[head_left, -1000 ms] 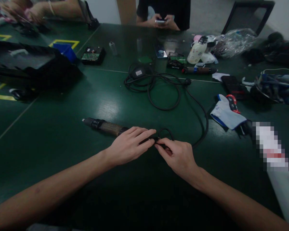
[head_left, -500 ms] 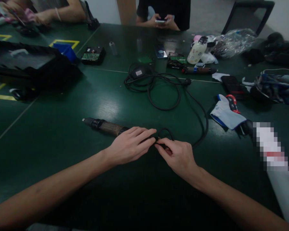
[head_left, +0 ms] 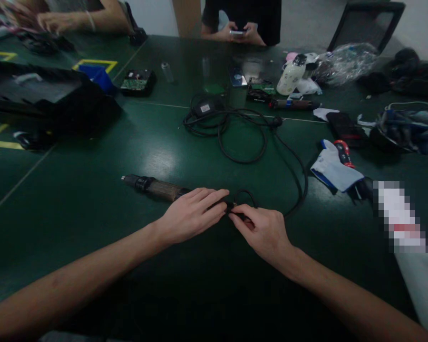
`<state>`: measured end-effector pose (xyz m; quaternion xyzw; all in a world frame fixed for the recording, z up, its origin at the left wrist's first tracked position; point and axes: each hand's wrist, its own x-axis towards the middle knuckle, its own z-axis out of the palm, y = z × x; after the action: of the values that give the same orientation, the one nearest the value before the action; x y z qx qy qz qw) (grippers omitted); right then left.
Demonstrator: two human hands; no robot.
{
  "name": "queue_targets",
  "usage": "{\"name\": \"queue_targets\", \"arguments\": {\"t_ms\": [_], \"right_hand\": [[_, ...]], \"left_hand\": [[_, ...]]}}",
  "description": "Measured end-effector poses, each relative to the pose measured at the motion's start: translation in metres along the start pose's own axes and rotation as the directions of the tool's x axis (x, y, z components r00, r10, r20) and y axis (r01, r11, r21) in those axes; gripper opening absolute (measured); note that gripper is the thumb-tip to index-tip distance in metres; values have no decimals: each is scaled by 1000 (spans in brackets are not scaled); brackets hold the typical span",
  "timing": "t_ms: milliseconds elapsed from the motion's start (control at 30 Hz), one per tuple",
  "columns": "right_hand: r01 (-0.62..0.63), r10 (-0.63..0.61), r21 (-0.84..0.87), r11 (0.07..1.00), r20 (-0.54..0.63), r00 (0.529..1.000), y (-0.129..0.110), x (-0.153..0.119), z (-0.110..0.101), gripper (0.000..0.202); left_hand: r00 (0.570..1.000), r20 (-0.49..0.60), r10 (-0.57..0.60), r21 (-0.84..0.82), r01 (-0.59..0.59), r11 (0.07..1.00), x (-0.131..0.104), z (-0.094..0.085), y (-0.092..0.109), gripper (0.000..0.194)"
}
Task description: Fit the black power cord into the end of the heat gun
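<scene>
An electric screwdriver (head_left: 162,189) lies on the green table with its bit end pointing left. My left hand (head_left: 196,211) is laid over its rear half, fingers curved around the body, hiding most of that part. At the screwdriver's tail, the thumb and fingertips of my right hand (head_left: 264,228) pinch the cable plug (head_left: 230,207), which is small and mostly covered. Whether the plug is fully seated I cannot tell. A black cable (head_left: 249,192) loops up behind my right fingers.
Beyond my hands lie a power adapter (head_left: 209,105) and its coiled cord (head_left: 242,161). On the right are a glove (head_left: 337,171), a red-handled tool (head_left: 343,153) and a second screwdriver (head_left: 295,104). A black case (head_left: 39,99) stands left. Two people sit across the table.
My left fingertips have drawn slightly left, and more of the black tail shows between my hands. My right hand keeps its pinch. The co-worker's hands at the far left have shifted.
</scene>
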<state>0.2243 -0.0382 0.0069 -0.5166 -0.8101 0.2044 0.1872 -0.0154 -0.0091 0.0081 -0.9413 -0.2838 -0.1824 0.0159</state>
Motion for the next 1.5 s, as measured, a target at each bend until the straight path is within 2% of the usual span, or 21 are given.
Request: {"name": "queue_targets", "arguments": {"t_ms": [200, 333, 500, 633, 800, 933, 1100, 1233, 1400, 1500], "right_hand": [[9, -9, 4, 1000, -13, 1000, 0, 0, 0, 18], [11, -11, 13, 1000, -19, 1000, 0, 0, 1, 17], [10, -9, 10, 1000, -12, 1000, 1, 0, 1, 17], [13, -13, 8, 1000, -18, 1000, 1, 0, 1, 16], [21, -21, 15, 1000, -18, 1000, 0, 0, 0, 17], [12, -11, 7, 1000, -24, 1000, 0, 0, 0, 17], [5, -5, 5, 1000, -20, 1000, 0, 0, 1, 17], [8, -8, -2, 1000, -32, 999, 0, 0, 1, 18], [16, -15, 9, 1000, -21, 1000, -1, 1, 0, 18], [13, -13, -2, 1000, -24, 1000, -1, 1, 0, 19]], "left_hand": [[999, 44, 11, -6, -11, 1000, -1, 0, 0, 21], [1000, 11, -16, 3, 16, 1000, -1, -1, 1, 19], [999, 50, 3, 10, -3, 1000, 0, -1, 1, 22], [1000, 11, -11, 11, 10, 1000, 0, -1, 1, 19], [999, 40, -2, 8, 1, 1000, 0, 0, 0, 21], [1000, 9, -11, 17, 11, 1000, 0, 0, 0, 19], [998, 64, 0, 21, -1, 1000, 0, -2, 1, 23], [999, 28, -21, 18, 21, 1000, 1, -1, 2, 21], [998, 56, 2, -8, -2, 1000, 1, -1, 1, 22], [1000, 18, 1, -21, 0, 1000, 1, -1, 1, 19]]}}
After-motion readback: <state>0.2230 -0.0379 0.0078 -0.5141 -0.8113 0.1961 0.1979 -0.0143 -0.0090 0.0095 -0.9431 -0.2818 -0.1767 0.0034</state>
